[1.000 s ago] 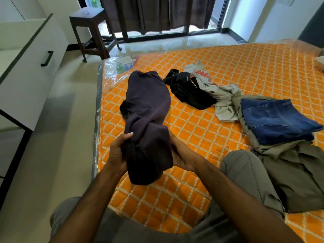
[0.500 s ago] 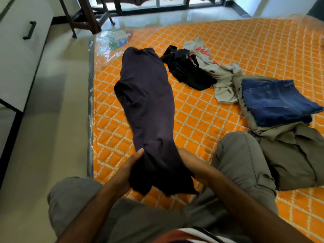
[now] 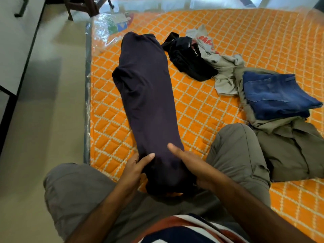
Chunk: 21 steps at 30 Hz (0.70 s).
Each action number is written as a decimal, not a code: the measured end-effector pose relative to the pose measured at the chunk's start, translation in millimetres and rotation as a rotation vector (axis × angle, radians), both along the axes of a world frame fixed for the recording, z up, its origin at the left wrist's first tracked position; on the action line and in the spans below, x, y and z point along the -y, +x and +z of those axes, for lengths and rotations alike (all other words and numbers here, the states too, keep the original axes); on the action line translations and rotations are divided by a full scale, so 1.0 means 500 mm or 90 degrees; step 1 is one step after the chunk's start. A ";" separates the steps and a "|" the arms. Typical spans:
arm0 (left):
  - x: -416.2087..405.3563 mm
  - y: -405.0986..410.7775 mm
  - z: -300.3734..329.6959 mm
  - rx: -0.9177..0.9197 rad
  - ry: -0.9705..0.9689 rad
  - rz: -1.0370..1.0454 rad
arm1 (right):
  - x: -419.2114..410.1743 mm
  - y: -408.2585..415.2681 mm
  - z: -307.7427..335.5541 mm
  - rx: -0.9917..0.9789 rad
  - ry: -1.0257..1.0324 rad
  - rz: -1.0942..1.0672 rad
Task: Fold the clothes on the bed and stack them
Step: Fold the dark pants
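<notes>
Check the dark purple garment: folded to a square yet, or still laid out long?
Still long. The dark purple garment lies as one narrow strip up the mattress; left hand and right hand hold its near end.

A home bedroom. An orange quilted bed carries loose clothes. Beside its left edge stand a white drawer unit and a wooden stool.

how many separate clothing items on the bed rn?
5, maybe more hidden in the heap. Long dark purple garment on the left, gripped by both hands; crumpled black garment mid-bed; light grey printed shirt beside it; folded blue jeans atop olive-green clothes, right.
</notes>
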<state>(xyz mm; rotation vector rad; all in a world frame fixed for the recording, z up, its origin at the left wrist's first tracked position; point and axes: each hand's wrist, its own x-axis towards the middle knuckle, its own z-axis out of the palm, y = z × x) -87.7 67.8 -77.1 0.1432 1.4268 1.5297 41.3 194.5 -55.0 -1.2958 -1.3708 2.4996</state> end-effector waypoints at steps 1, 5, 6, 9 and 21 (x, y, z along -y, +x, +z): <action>0.001 0.001 0.002 0.046 0.008 -0.001 | 0.006 0.005 -0.005 0.021 0.005 0.020; 0.005 0.001 0.012 0.150 0.043 -0.007 | 0.009 0.020 -0.044 0.092 0.062 0.043; 0.003 0.004 0.013 0.151 0.041 -0.010 | 0.006 0.023 -0.051 0.094 0.085 0.044; -0.002 0.000 -0.002 0.195 0.015 -0.001 | -0.004 0.031 -0.058 0.095 0.185 0.075; -0.028 0.019 -0.089 0.088 -0.188 -0.036 | 0.005 0.029 -0.013 0.116 0.779 0.134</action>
